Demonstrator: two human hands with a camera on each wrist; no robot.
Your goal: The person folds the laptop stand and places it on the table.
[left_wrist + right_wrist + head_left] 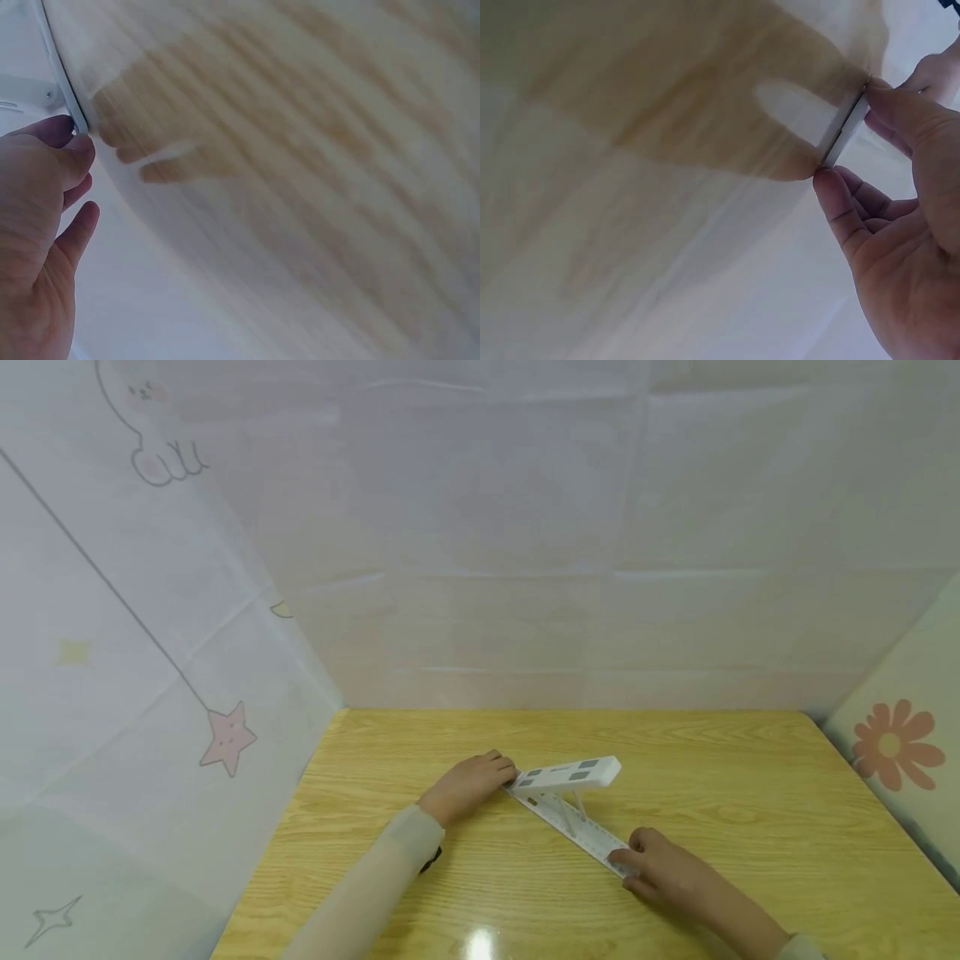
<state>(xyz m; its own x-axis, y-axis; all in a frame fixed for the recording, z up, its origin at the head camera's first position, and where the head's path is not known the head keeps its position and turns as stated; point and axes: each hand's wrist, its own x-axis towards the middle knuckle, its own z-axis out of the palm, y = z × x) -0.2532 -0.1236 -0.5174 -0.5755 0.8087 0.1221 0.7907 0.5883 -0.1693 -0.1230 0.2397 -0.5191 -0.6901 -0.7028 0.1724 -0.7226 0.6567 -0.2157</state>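
Observation:
A white folding stand (566,774) is propped over the wooden table in the head view. Its upper panel, with grey pads, tilts up from a long slotted base strip (581,831), and a thin strut joins the two. My left hand (468,783) holds the far left end, where panel and base meet. In the left wrist view, thumb and fingers pinch the corner of the stand's white edge (71,90). My right hand (671,875) grips the near right end of the base. The right wrist view shows thumb and fingers on opposite edges of that white end (845,129).
The wooden table (360,868) has a glossy surface with a bright reflection near its front. Pale, creased sheeting (480,543) hangs behind it, and printed panels stand at both sides. A dark band (431,860) shows at the left wrist.

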